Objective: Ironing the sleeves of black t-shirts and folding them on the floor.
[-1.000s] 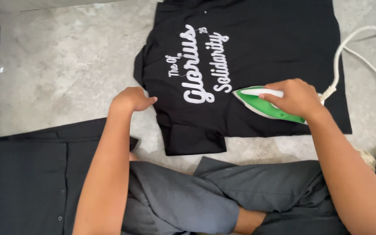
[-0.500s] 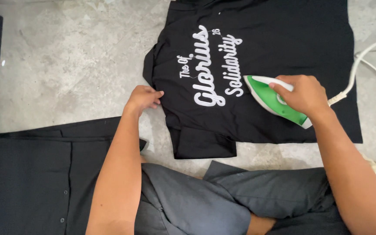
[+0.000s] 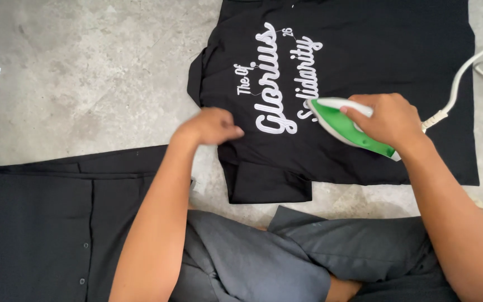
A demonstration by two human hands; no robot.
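1. Right hand [image 3: 387, 120] covers the green-and-white iron's [image 3: 342, 126] handle and rear.
2. Black printed T-shirt [image 3: 375, 50]: top cut off by frame edge.
3. Left hand [image 3: 211, 126] motion-blurred; finger contact indeterminate.

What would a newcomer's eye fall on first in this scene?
Likely the green and white iron, gripped by the right hand on the black T-shirt spread on the grey floor. Next, the white lettering on the shirt's chest, with the left hand pressing the shirt's edge beside it.
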